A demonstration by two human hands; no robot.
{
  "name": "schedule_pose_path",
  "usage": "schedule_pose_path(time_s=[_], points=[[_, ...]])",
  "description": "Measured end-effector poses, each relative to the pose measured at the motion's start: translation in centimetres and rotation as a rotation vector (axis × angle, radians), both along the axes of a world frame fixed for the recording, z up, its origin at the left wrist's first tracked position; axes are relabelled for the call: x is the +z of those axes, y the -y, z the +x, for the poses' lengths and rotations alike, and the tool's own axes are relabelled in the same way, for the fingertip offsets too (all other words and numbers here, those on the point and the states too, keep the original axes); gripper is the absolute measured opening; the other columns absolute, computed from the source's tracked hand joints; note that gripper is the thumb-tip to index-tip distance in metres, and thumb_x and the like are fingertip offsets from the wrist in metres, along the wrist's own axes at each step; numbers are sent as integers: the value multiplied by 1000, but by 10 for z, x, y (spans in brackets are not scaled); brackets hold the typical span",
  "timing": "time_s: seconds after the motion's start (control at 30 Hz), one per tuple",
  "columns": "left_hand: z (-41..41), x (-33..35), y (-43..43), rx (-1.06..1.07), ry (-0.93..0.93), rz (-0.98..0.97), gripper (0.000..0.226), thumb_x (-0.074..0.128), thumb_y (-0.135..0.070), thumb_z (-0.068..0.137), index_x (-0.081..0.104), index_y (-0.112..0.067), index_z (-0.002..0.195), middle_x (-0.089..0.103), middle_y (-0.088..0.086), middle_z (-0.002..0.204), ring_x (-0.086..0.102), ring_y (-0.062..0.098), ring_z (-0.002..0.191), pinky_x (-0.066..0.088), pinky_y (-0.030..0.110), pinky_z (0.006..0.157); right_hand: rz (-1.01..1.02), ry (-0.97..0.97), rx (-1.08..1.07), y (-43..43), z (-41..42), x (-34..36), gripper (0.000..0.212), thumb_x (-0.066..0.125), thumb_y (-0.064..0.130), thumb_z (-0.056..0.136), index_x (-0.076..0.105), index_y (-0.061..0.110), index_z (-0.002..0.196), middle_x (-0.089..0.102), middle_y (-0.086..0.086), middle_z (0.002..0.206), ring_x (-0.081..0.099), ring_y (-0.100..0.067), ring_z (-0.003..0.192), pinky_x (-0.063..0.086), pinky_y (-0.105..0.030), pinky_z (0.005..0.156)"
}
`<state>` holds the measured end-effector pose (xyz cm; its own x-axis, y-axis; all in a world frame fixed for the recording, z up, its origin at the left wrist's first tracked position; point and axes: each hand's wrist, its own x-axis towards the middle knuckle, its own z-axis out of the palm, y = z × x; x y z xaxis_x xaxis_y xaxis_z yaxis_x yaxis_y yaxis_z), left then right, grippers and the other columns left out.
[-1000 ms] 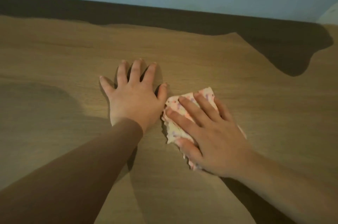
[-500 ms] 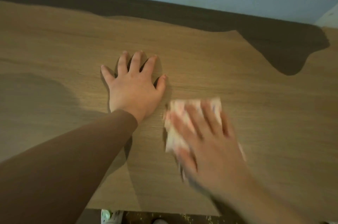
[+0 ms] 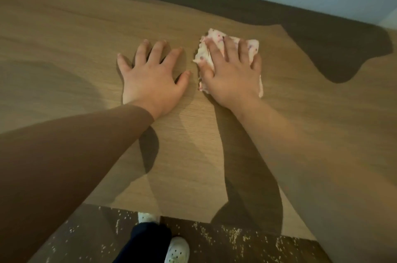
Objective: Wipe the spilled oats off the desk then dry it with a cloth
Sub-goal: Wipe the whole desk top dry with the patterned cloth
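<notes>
**Cloth** (image 3: 203, 55): small, pale, speckled pink and purple, folded. It lies flat on the desk, under the right hand and just right of the left hand's fingers. One second ago it sat nearer the person, beside the left thumb. Half a second ago it was blurred in mid-stroke. It now lies farther up the desk, toward the back edge.

**Right hand** (image 3: 233, 73): palm down on the cloth with fingers straight and slightly spread, the thumb along its left edge. It presses the cloth rather than pinching it, and no finger curls round the fabric.

**Left hand** (image 3: 150, 77): flat on the desk with fingers splayed, holding nothing, apparently as a brace. It is in the same spot as one second ago. A brown sleeve (image 3: 75, 155) reaches to the wrist.

**Desk** (image 3: 64, 37): light wood grain. No oats are visible on the part in view. Whether the surface is damp cannot be told.

**Oats** (image 3: 234, 239): pale flakes scattered on the dark floor (image 3: 214, 249) below the desk's near edge. The view has tipped downward since a second ago, bringing them in.

**Assessment**: the stroke runs away from the body. With the top bare of oats, this is probably the drying pass, well along, and any further strokes would cover the unwiped areas.

**Also present**: a white clog (image 3: 177, 249) and a dark trouser leg (image 3: 144, 241).
</notes>
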<state>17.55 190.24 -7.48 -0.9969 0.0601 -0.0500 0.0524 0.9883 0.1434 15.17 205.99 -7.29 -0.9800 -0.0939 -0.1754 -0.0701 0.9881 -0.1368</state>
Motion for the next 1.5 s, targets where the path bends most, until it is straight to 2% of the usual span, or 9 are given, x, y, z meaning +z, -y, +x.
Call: schedule_pose_path(time_s=[0.07,0.27,0.5,0.6,0.77,0.93,1.07,1.23,1.5], points=[[0,0,0,15,4,2,57,25,-58,92,21,-38,145,16,-2,156,5,25,144,7,65,109,39,-36,111,2,63,2,57,12,54,94,-2,39,147,-4,0,157,-10,-28,143,-4,-53,113],[0,-1,-1,14,17,-3,57,23,-58,92,21,-37,145,16,-1,156,5,27,144,6,66,108,-8,45,278,-11,203,5,54,24,54,94,29,34,143,34,-3,149,22,-30,139,19,-54,105],[3,4,-3,-22,47,-16,55,20,-54,95,18,-34,146,9,0,157,2,30,144,5,69,107,55,79,-322,-37,96,8,58,10,57,92,-5,42,146,-10,5,157,-16,-25,142,-7,-50,113],[4,6,-2,-88,22,16,54,23,-47,97,17,-31,147,10,-1,157,4,26,145,7,66,108,51,42,-181,-8,144,7,59,5,57,91,-8,39,145,-10,1,156,-15,-27,142,-11,-48,112],[9,12,-7,-306,-28,38,51,29,-27,99,20,-25,149,11,2,158,10,19,145,10,50,114,25,96,57,-20,221,10,53,12,57,95,19,37,144,28,-3,151,16,-27,140,15,-50,108],[10,15,-24,-684,-3,-145,57,34,-13,97,19,-32,148,2,4,159,1,24,145,7,46,114,29,104,-432,-82,137,9,55,3,58,92,-8,44,145,-11,5,157,-17,-22,142,-8,-47,114],[18,16,-46,-405,89,-65,57,32,-14,97,17,-35,148,5,-2,158,-1,18,145,4,47,115,90,63,-326,-55,142,8,60,-3,57,90,-11,36,145,-10,-5,156,-12,-32,142,-7,-52,114],[21,12,-59,-221,95,44,51,26,-42,98,20,-34,148,12,-5,157,0,14,145,-2,49,114,-12,4,128,-56,201,6,52,28,55,92,32,36,140,36,-2,148,25,-29,138,20,-52,106],[30,8,-77,-22,105,-10,67,20,-63,90,5,-35,149,-6,-1,158,-13,25,144,-5,54,114,47,65,-172,-133,53,9,55,16,56,94,2,43,146,-3,7,158,-11,-24,143,-3,-51,114]])
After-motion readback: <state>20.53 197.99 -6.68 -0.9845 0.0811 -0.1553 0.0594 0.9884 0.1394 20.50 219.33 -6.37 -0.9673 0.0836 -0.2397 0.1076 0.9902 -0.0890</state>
